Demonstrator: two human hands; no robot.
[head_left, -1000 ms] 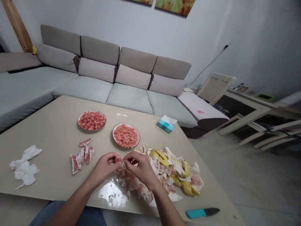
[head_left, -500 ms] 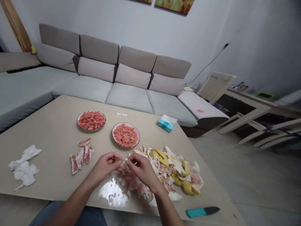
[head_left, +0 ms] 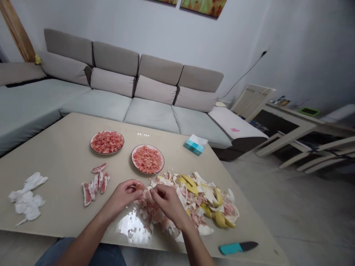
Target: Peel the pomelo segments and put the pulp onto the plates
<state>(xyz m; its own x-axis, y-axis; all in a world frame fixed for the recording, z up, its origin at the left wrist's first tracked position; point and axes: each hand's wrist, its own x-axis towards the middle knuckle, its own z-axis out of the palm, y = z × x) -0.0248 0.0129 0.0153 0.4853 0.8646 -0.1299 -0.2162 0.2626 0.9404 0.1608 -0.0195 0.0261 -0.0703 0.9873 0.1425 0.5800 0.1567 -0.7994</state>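
Note:
My left hand [head_left: 126, 194] is closed around a small reddish pomelo segment [head_left: 139, 187], part of which shows at the fingertips. Just to its right, my right hand [head_left: 168, 201] is pinched, a short gap from the segment; whatever its fingertips hold is too small to tell. Below and beside both hands spreads a heap of torn white and pink membranes with yellow pomelo peel [head_left: 221, 218]. Left of my left hand lie several unpeeled pomelo segments [head_left: 94, 186]. Beyond my hands stand a plate of pink pomelo flesh [head_left: 148, 159] and a second, fuller-looking plate of pulp [head_left: 107, 142].
A knife [head_left: 238, 248] with a teal handle lies near the table's [head_left: 61, 155] front right edge. Crumpled tissues [head_left: 29, 199] are at the left, and a blue tissue box [head_left: 195, 145] stands at the back right. A grey sofa [head_left: 152, 112] runs behind the table.
My right hand's fingertips have drawn slightly away from the left hand and curled closer together. My left hand keeps its hold on the pomelo segment. The whole view shifted slightly.

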